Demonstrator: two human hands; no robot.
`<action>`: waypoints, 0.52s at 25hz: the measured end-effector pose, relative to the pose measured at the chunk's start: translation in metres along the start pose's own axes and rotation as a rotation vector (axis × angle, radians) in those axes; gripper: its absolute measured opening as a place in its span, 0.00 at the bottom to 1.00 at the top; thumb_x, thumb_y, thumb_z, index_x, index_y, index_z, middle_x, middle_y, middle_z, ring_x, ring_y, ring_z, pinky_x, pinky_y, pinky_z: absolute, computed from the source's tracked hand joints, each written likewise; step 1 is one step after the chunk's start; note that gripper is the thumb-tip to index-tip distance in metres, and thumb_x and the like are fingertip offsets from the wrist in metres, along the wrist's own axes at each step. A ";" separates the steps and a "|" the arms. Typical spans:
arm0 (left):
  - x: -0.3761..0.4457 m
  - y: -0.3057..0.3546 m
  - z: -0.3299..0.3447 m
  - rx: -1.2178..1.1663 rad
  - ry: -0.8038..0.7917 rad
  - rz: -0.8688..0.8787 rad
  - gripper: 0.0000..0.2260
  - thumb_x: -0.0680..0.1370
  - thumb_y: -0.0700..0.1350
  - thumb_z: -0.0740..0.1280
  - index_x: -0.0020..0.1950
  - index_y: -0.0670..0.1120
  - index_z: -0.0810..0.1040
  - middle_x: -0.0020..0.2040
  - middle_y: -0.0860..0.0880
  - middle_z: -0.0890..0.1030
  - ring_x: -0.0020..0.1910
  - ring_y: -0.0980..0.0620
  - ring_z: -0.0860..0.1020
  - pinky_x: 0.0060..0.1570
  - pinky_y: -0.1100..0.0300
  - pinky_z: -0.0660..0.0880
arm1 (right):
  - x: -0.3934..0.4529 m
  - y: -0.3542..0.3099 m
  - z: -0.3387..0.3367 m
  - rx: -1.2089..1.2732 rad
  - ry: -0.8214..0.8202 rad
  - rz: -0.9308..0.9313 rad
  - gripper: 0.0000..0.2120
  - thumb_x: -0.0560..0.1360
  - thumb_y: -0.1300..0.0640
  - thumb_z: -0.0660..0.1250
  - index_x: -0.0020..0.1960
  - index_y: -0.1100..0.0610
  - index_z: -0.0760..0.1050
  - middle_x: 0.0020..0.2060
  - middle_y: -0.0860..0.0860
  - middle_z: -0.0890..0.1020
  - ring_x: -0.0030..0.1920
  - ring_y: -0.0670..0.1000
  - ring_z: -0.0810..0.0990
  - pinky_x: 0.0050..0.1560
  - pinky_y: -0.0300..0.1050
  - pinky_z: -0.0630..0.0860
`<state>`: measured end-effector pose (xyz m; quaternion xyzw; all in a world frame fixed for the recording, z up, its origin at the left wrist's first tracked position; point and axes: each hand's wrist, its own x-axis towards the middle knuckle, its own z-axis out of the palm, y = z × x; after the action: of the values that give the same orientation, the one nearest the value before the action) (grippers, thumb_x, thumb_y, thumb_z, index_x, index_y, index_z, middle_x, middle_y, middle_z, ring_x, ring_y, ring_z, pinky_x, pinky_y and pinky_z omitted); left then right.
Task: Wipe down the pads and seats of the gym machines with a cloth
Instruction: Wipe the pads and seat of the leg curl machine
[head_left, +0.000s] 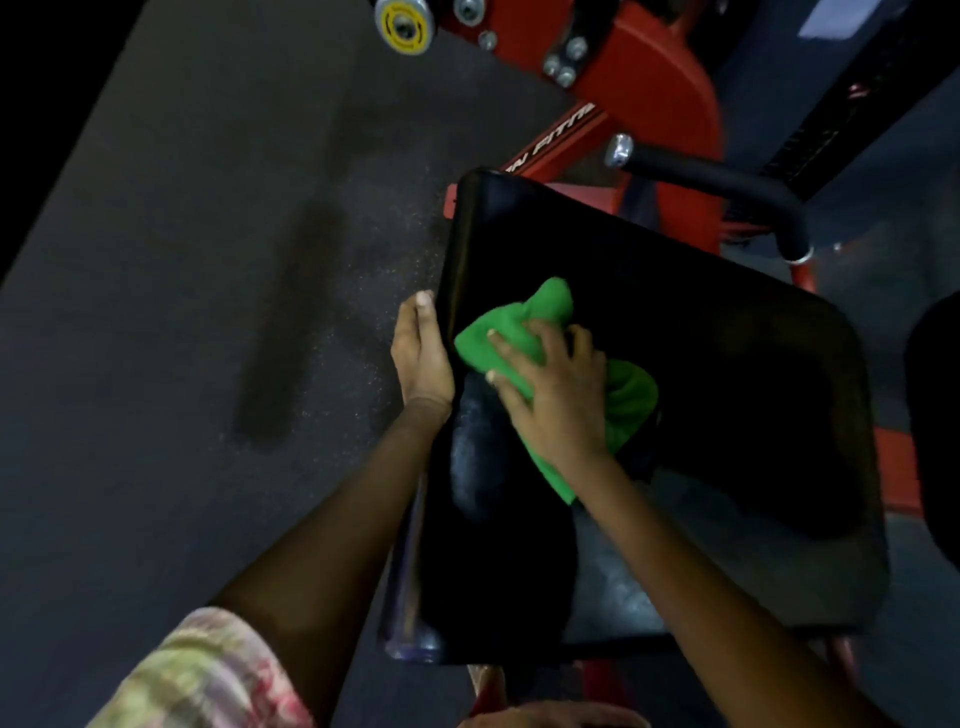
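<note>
A: Task thing first, quick.

B: Green cloth (550, 374), bunched and crumpled, lying on the black seat pad (701, 395), toward its left part. Pad is glossy black, rounded corners, with a dull greyish smear near the left edge below the cloth.

A: Around it?

B: Red machine frame (654, 88) beyond the pad, white lettering partly readable, bolts on it. Black padded handle (727, 189) with a chrome end cap curves over the pad's far right corner. Yellow-and-silver round knob (404, 25) at the top. Dark speckled rubber floor (182, 286) to the left, with a darker streak on it. Patterned sleeve (202, 675) at the bottom left.

A: Anything blocking?

B: Right hand covers the middle of the cloth; both forearms cross the pad's near part.

A: Fingers?

B: Right hand (556, 395) lies palm down on the cloth, fingers (511, 349) spread a little and curled into the fabric, gripping it. Left hand (421, 353) holds the pad's left edge, thumb along the side; its fingers wrap under, out of sight.
</note>
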<state>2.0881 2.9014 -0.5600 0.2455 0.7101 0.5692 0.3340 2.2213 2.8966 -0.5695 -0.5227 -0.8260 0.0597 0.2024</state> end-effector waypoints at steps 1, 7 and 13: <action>0.000 0.001 0.000 -0.019 0.000 -0.024 0.22 0.81 0.55 0.52 0.60 0.40 0.75 0.57 0.49 0.76 0.57 0.56 0.73 0.62 0.64 0.68 | -0.020 0.000 -0.004 0.025 -0.039 -0.121 0.20 0.73 0.43 0.59 0.63 0.43 0.75 0.60 0.51 0.75 0.53 0.60 0.69 0.47 0.53 0.70; -0.005 0.006 -0.003 -0.009 -0.060 -0.044 0.17 0.83 0.53 0.52 0.54 0.44 0.76 0.55 0.51 0.76 0.53 0.59 0.74 0.50 0.77 0.68 | -0.027 0.048 -0.015 0.067 0.001 0.181 0.20 0.74 0.40 0.59 0.62 0.46 0.77 0.57 0.54 0.75 0.51 0.61 0.70 0.45 0.58 0.75; -0.007 0.006 -0.002 -0.047 0.064 0.093 0.18 0.83 0.47 0.53 0.53 0.36 0.77 0.48 0.49 0.77 0.49 0.55 0.75 0.46 0.75 0.69 | -0.040 0.000 -0.014 0.081 0.005 0.050 0.21 0.74 0.41 0.58 0.63 0.44 0.75 0.58 0.52 0.76 0.51 0.59 0.72 0.44 0.53 0.72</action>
<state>2.0910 2.8965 -0.5525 0.2521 0.6948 0.6081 0.2898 2.2423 2.8597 -0.5674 -0.5348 -0.8091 0.0967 0.2237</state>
